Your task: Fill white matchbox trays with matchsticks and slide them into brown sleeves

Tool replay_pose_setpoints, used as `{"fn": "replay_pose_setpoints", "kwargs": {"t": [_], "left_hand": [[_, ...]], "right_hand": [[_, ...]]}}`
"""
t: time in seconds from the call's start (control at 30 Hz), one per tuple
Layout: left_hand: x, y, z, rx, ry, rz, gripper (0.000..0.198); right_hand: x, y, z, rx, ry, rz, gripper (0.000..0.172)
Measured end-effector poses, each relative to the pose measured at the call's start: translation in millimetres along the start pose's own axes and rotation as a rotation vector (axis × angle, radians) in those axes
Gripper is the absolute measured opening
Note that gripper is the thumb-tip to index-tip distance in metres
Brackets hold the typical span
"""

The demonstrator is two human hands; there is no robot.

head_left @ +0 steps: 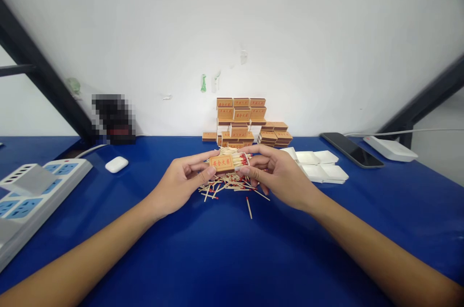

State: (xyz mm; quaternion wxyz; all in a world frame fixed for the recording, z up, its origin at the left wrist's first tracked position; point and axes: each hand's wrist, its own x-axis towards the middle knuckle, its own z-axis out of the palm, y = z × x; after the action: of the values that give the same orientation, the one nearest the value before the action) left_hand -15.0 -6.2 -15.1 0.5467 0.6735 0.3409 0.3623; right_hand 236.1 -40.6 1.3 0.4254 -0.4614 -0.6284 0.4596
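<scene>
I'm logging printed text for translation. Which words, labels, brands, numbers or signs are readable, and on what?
"安全火柴": on the held matchbox.
"安全火柴": on the stacked matchbox, second row down, middle.
Too small to read: print on the other stacked matchboxes; red mark on the white box.
Nothing else readable.

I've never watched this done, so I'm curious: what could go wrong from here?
Matches could spill, since the tray the right hand holds sticks partly out of the matchbox in the left hand. Any dropped might vanish into the loose heap below. If bumped, the matchboxes stacked behind could topple.
</scene>
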Motion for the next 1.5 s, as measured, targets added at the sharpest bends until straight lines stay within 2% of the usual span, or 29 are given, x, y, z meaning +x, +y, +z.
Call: {"fn": "replay_pose_setpoints", "kwargs": {"t": [0.1, 0.17, 0.23, 0.3, 0.4, 0.5, 0.63, 0.87, 1.13, 1.33, 1.5], "left_hand": [[-2, 2, 2.5, 0.026, 0.003, 0.004, 0.063], [-2, 3, 3.2, 0.038, 0.037, 0.01, 0.063], [-2, 5, 3.2, 0.035, 0.078, 0.019, 0.064], [-2, 5, 3.2, 0.027, 0.1, 0.026, 0.064], [-2, 4, 4.2, 0.024, 0.089, 0.03, 0.065], [-3, 3, 6.2, 0.009, 0.065, 0.04, 0.065], [-4, 4, 7.6, 0.004, 0.066, 0.036, 0.066], [-8, 10, 9.0, 0.02, 0.082, 0.063, 0.065], [-9, 14, 12.9, -0.002, 0.081, 0.082, 0.062], [-12, 19, 12.8, 0.098, 0.129, 0.104, 0.061], [-12, 15, 17.0, 0.108, 0.086, 0.112, 0.062]], "right_hand": [[-4, -4, 6, -0.028, -0.007, -0.014, 0.051], [-6, -3, 12, -0.042, 0.021, -0.046, 0.062], [-9, -1, 18, -0.06, 0.108, -0.091, 0.078], [-14, 1, 25, -0.098, 0.172, -0.139, 0.084], [-23, 4, 35, -0.185, 0.058, -0.156, 0.083], [-31, 3, 41, -0.177, -0.065, -0.106, 0.085], [-33, 0, 43, -0.148, -0.07, -0.062, 0.088], [-37, 4, 44, -0.091, -0.161, -0.026, 0.096], [-37, -4, 44, 0.018, -0.187, -0.096, 0.101], [-33, -7, 47, 0.127, -0.153, -0.112, 0.093], [-32, -7, 47, 0.161, -0.113, -0.112, 0.086]]}}
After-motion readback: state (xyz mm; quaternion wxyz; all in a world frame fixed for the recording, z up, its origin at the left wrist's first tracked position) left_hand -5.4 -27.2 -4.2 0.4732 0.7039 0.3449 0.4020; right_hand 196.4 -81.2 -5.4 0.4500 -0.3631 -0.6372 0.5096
